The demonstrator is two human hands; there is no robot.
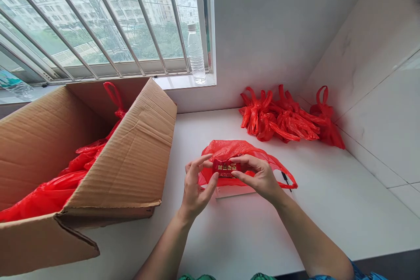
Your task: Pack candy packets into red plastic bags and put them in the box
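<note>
Between my two hands is a small red packet [226,168] with gold lettering, held above the worktop. My right hand [260,175] pinches its right end between thumb and fingers. At the left end, the thumb and fingertips of my left hand [197,181] grip the packet's edge. Just behind and under it spreads a thin red plastic bag [243,145], its handle loop lying toward the right. Part of a white flat item [234,192], perhaps paper or a notebook, shows below the bag. A dark pen [286,179] is partly visible through the handle.
An open cardboard box [131,157] with red bags [62,188] inside stands on the left. Several tied red bags [278,116] lie against the back wall. A water bottle [196,54] stands on the sill by the barred window. The white worktop [334,201] meets a tiled wall.
</note>
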